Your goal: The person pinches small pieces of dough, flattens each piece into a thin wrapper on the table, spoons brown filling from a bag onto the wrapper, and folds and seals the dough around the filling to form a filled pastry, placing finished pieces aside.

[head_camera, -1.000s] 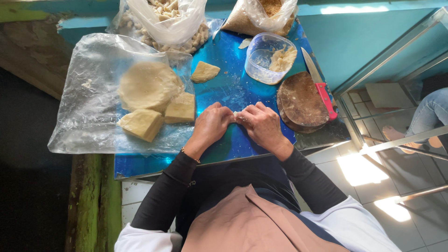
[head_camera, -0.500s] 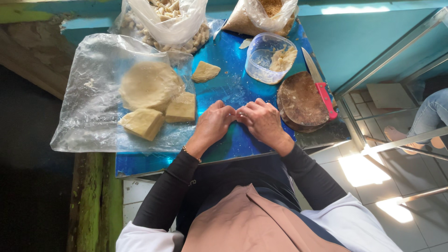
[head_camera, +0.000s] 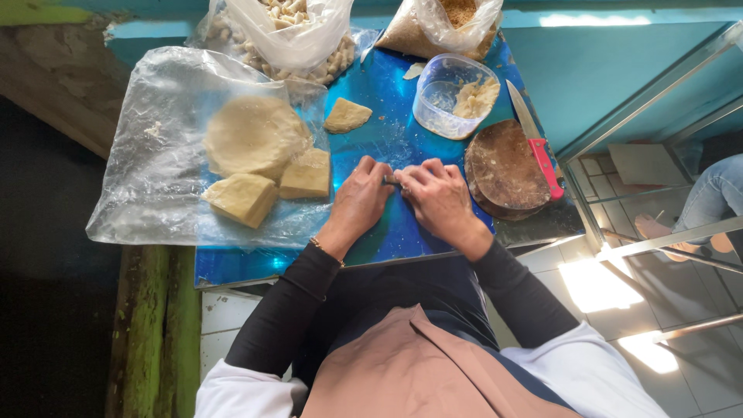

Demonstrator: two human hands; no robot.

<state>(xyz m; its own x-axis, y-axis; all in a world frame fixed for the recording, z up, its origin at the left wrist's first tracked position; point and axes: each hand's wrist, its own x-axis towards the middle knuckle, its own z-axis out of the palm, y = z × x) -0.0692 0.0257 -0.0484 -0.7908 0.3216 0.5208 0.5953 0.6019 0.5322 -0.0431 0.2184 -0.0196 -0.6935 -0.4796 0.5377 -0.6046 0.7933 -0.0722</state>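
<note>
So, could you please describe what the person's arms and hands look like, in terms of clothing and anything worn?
Both arms are covered by long, close-fitting black sleeves that end at the wrists, with white fabric over the upper arms near the shoulders. The left hand is bare, with a thin gold-coloured bracelet at its wrist. The right hand is bare too; no gloves, and no rings that I can make out.

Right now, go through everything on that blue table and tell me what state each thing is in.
left hand: on the table, fingertips meeting the right hand
right hand: same, pinching something small, too hidden to name
dough round: whole, on plastic sheet
dough blocks: cut, side by side
dough wedge: lying apart, bare on table
plastic tub: open, partly filled
knife: lying across round board
bags: open, filled
</note>
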